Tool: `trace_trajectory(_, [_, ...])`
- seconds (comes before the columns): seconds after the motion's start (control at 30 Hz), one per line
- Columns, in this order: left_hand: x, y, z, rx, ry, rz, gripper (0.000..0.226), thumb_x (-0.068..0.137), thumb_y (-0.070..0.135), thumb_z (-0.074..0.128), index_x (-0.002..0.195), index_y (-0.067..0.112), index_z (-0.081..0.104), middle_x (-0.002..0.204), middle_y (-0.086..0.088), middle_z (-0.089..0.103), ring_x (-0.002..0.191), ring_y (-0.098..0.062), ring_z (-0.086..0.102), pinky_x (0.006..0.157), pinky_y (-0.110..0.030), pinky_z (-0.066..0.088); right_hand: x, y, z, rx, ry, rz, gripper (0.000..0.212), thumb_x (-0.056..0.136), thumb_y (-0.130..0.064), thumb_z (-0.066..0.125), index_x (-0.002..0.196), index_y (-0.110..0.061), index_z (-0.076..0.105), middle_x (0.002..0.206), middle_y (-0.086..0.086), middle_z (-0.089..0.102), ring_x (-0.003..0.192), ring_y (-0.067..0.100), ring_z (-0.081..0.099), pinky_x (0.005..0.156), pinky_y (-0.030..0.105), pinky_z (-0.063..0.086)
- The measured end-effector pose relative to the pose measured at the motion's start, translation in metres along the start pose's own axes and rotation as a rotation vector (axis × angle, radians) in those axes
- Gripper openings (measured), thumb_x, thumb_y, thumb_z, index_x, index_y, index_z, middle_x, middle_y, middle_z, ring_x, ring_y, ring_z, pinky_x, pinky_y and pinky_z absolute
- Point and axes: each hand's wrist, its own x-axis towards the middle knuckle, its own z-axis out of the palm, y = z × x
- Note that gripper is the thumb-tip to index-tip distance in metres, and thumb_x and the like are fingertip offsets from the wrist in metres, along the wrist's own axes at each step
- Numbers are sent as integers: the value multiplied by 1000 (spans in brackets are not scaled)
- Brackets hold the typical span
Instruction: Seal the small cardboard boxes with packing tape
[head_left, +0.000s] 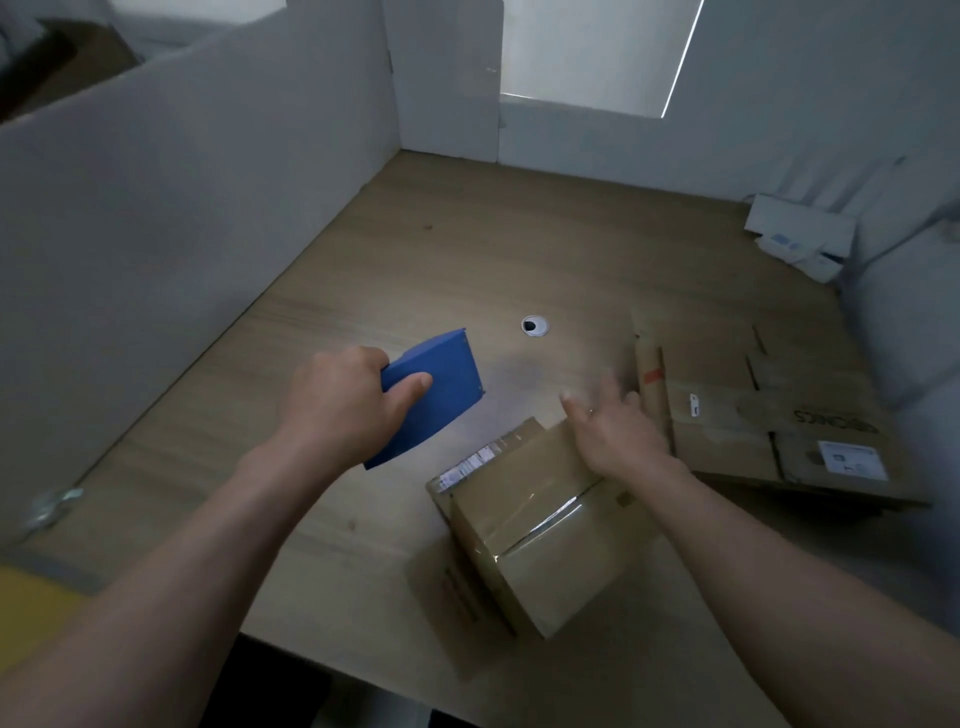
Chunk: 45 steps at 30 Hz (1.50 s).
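Observation:
A small brown cardboard box (540, 540) stands tilted on the wooden desk (415, 260) near its front edge, with shiny clear tape running across its top and down one side. My left hand (345, 400) is shut on a blue tape dispenser (436, 395), held above the desk to the left of the box. My right hand (618, 431) is blurred, fingers spread, and lies over the box's far top corner, holding nothing.
Flattened cardboard pieces (753, 415) with labels lie to the right of the box. A round cable hole (535, 326) sits mid-desk. White partition walls (156, 208) enclose the left and back. A white packet (800, 234) lies at the far right corner.

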Motion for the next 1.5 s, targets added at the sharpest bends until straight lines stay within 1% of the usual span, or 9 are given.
trace_trajectory(0.1, [-1,-2,-3,-24,33,-10,46,94,54,53,70,14,56,64,-5,57,60,-19,53,50,-30,35,-35,20,-8,-48,114,-61,77,93,-74,19,156,-33,3,165,5,15,148,31,26,109,59,31])
trace_trajectory(0.33, [-3,4,-6,-77,28,-2,48,95,53,53,71,12,56,65,-7,57,59,-22,54,51,-30,36,-63,45,19,-75,128,28,65,101,-59,27,156,-26,16,148,13,46,119,39,56,85,43,46])
trace_trajectory(0.43, [-5,6,-8,-78,-5,17,46,94,54,54,71,15,57,66,-5,58,59,-20,55,52,-30,39,-57,40,11,-38,46,84,76,96,-70,27,157,-34,-1,165,13,13,143,40,33,106,57,38])
trace_trajectory(0.53, [-5,1,-17,-100,-46,37,43,94,52,56,69,16,58,65,-4,58,58,-19,53,52,-29,38,-70,40,-3,-221,38,-318,87,87,-78,37,155,-45,-7,164,-4,-22,153,27,-14,117,64,11])
trace_trajectory(0.67, [-10,-13,-22,-111,-103,55,46,92,50,60,68,11,59,63,-6,58,58,-20,52,54,-31,36,-84,46,1,-505,-294,-726,105,73,-94,39,150,-52,-17,159,-7,-36,147,17,-34,118,61,-13])
trace_trajectory(0.87, [-18,-22,-32,-150,-89,46,48,92,47,61,65,9,56,59,-5,53,54,-19,47,53,-31,31,-107,8,15,-467,-102,-157,101,81,-89,19,159,-29,-3,165,20,1,150,45,6,115,62,19])
trace_trajectory(0.97, [-19,-21,-37,-163,-88,63,47,93,46,61,61,11,53,57,-4,51,53,-19,45,52,-30,30,-102,-2,-12,-450,-51,-177,104,75,-92,28,156,-28,18,155,17,33,140,41,29,110,57,31])
trace_trajectory(1.17, [-22,-13,-40,-186,-96,70,47,93,46,61,60,15,50,57,-2,49,53,-18,45,52,-30,30,-70,34,-24,-473,-337,-447,120,62,-88,59,152,-52,-12,162,-3,-31,148,34,-28,119,60,-8])
trace_trajectory(1.5, [-15,-13,-32,-197,-143,114,47,93,46,62,60,15,50,58,-3,50,53,-17,45,52,-30,30,-102,-4,15,-430,-105,-2,113,68,-97,28,156,-31,2,157,25,13,133,47,32,105,56,32])
